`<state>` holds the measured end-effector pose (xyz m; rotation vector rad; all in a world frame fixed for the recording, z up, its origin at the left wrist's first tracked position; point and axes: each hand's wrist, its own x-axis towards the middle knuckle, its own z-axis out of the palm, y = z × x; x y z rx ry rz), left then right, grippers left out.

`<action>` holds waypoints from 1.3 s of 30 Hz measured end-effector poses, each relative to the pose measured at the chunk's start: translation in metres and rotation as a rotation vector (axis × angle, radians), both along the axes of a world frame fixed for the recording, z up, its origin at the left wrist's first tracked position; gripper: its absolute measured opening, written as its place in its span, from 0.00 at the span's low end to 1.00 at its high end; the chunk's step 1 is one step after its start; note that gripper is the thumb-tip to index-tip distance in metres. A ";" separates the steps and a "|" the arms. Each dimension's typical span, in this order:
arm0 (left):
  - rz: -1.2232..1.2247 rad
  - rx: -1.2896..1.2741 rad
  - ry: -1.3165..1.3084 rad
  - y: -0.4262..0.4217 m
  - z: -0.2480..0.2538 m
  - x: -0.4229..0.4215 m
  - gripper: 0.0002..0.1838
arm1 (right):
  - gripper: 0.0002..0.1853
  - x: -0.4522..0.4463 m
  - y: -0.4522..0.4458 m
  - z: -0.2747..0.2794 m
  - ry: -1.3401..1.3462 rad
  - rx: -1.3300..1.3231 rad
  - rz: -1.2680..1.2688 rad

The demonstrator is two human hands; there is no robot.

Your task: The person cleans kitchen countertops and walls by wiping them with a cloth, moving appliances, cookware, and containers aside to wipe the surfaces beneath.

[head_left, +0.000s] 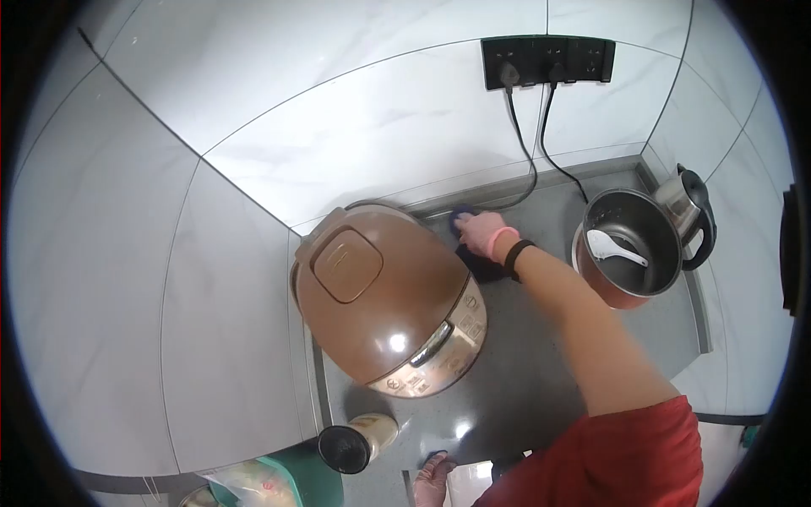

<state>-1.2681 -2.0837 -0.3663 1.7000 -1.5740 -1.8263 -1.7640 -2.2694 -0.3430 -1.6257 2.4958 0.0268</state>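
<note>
My right hand (481, 232) reaches to the back of the counter, its fingers closed on a dark blue cloth (462, 213) pressed to the surface near the wall. A pink band and a black band circle that wrist. Just left of it stands a large brown rice cooker (380, 296) with its lid down. My left hand (432, 482) is at the counter's front edge, partly cut off by the frame. A small dark blue bit shows by its fingertips; whether it grips anything I cannot make out.
On the right, the cooker's inner pot (629, 245) holds a white rice paddle (615, 248). A steel kettle (686, 203) stands behind it. A black-lidded jar (345, 449) is at front left, near a green bin (312, 482). Two cords run from the wall socket strip (549, 62).
</note>
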 end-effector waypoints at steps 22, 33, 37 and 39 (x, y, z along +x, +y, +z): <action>0.112 0.093 0.068 0.038 -0.089 0.071 0.10 | 0.22 -0.055 0.064 -0.019 0.166 0.130 -0.385; 0.155 0.167 -0.052 0.051 -0.113 0.066 0.13 | 0.24 -0.123 0.057 -0.010 0.141 0.421 -0.862; 0.150 0.142 -0.032 0.054 -0.113 0.079 0.12 | 0.19 -0.100 0.050 -0.023 0.073 0.494 -0.820; 0.140 0.118 -0.018 0.058 -0.113 0.090 0.12 | 0.19 -0.077 0.052 -0.019 -0.014 0.473 -0.791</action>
